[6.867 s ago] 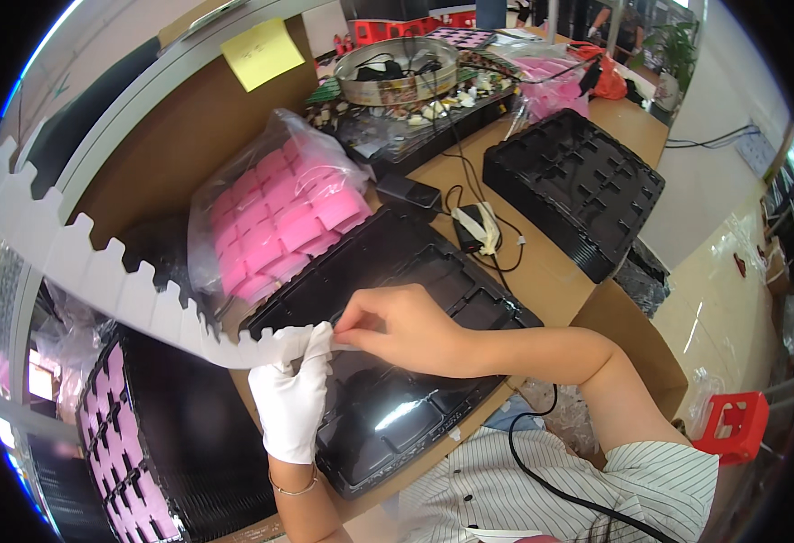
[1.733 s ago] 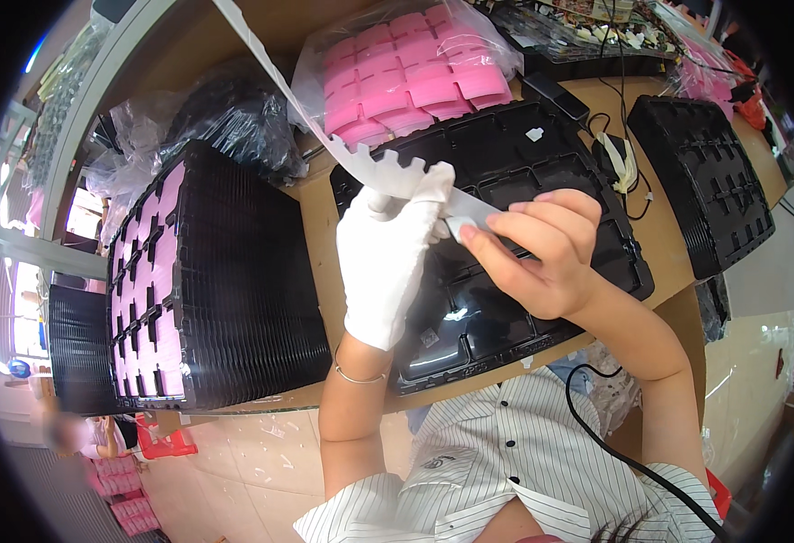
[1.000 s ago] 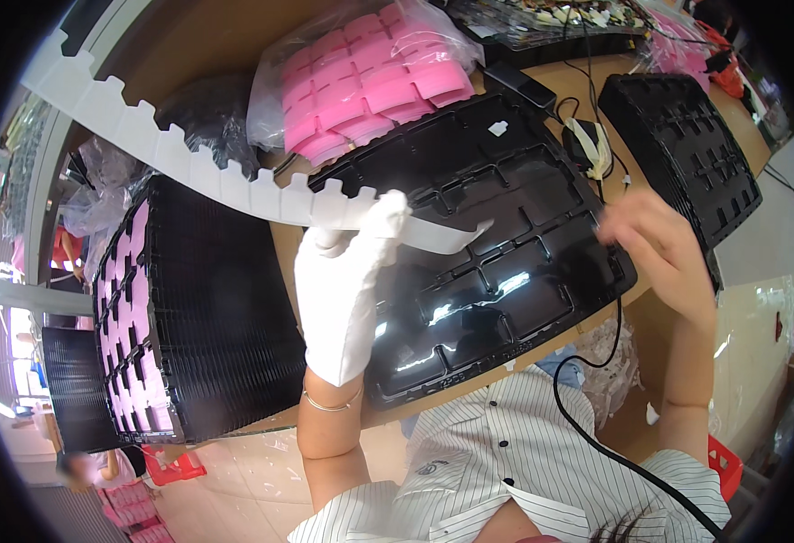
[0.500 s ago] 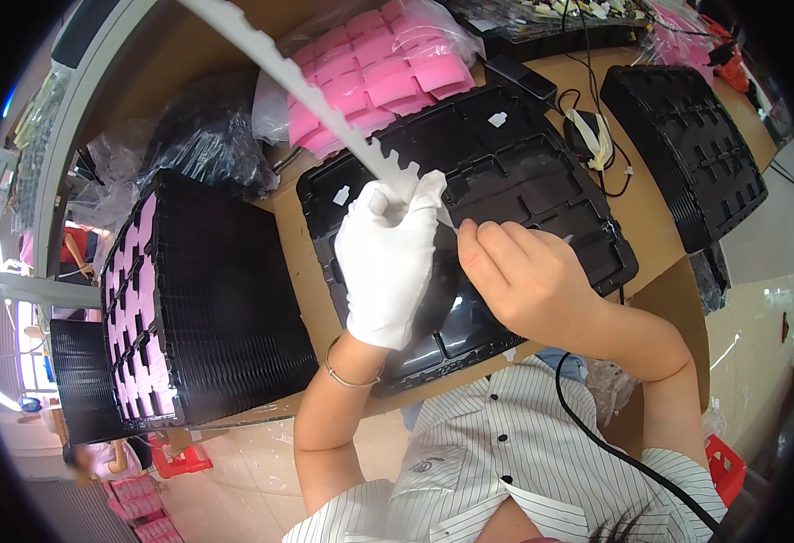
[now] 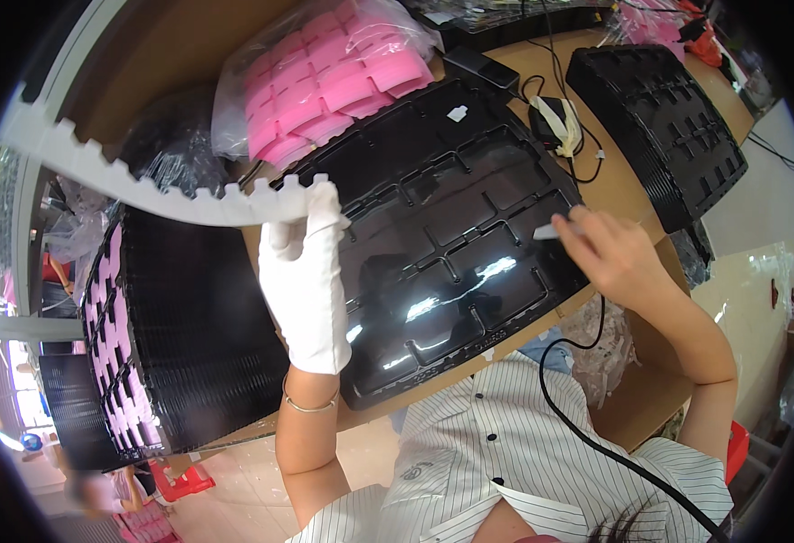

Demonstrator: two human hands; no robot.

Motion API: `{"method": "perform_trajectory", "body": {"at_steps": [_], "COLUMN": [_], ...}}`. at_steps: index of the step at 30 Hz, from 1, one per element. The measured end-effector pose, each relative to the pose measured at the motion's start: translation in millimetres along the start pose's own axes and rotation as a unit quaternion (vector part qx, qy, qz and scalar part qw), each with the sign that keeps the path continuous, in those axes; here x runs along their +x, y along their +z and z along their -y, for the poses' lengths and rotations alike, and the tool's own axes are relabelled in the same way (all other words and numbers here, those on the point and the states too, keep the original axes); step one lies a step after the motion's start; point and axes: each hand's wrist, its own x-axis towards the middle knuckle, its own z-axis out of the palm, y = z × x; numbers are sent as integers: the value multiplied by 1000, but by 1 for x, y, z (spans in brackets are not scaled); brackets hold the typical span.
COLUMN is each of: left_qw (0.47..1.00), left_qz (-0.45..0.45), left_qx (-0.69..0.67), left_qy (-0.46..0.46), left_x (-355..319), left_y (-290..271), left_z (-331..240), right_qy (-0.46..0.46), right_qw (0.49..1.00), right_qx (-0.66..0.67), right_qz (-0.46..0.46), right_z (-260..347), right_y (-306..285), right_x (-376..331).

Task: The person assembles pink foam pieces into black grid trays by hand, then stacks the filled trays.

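In my white-gloved left hand (image 5: 308, 290) is the end of a long white strip (image 5: 175, 201) with square notches along one edge. The strip curves away to the upper left. My bare right hand (image 5: 621, 258) pinches a small white piece (image 5: 545, 233) between thumb and finger, over the right side of a shiny black plastic tray (image 5: 388, 262). Both hands are above the tray, well apart. A small white tab (image 5: 456, 113) lies at the tray's far edge.
Tall stacks of black trays stand at left (image 5: 207, 335) and right (image 5: 678, 136). Bagged pink foam trays (image 5: 334, 72) sit behind. Black cables (image 5: 555, 54) run beside a black adapter (image 5: 480, 71). A cardboard box (image 5: 655, 398) holding clear plastic scraps stands by my right arm.
My hands have parted: the left went left with the strip, which swung lower to the left. The right moved right with a small white piece.
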Motion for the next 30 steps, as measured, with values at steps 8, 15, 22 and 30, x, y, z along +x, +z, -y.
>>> {"method": "perform_trajectory", "body": {"at_steps": [8, 15, 22, 30], "left_qw": [999, 997, 994, 999], "left_qz": [7, 7, -67, 5], "left_qx": [31, 73, 80, 42], "left_qy": [9, 35, 28, 23], "left_x": [-9, -14, -13, 4], "left_y": [-16, -23, -85, -90], "left_z": [17, 21, 45, 66], "right_qy": [-142, -61, 567, 700], "right_qw": [983, 984, 551, 668], "right_qx": [41, 133, 608, 135], "right_qz": [105, 103, -79, 215], "right_z": [-10, -22, -62, 9], "right_y": [-4, 7, -26, 113], "right_x": [-7, -3, -85, -462]}}
